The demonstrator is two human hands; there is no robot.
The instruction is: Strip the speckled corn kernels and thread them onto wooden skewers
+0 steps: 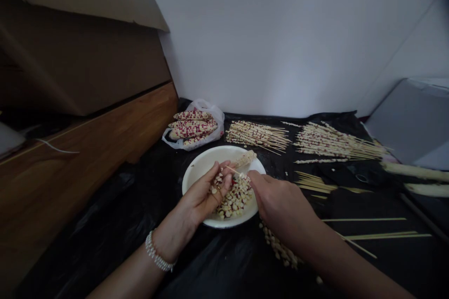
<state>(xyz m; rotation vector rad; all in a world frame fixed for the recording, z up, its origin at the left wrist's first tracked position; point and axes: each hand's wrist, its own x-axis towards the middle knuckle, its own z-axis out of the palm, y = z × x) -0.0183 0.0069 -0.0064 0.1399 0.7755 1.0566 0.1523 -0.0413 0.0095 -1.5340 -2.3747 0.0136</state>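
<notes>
My left hand (203, 194), a bead bracelet on its wrist, cups several corn kernels over a white plate (203, 162) and pinches the tip of a thin wooden skewer (233, 170). My right hand (271, 196) is closed on a kernel at that skewer, just above the plate's right side. Loose white and reddish kernels (235, 198) fill the plate's near half. A skewer threaded with kernels (245, 158) rests across the plate's far rim.
A plastic bag of red-and-white corn cobs (192, 128) lies behind the plate. Two heaps of filled skewers (257, 134) (333, 145) lie on the black sheet, bare skewers (365, 219) at right, spilled kernels (280, 250) under my right forearm. A wooden ledge (87, 149) runs along the left.
</notes>
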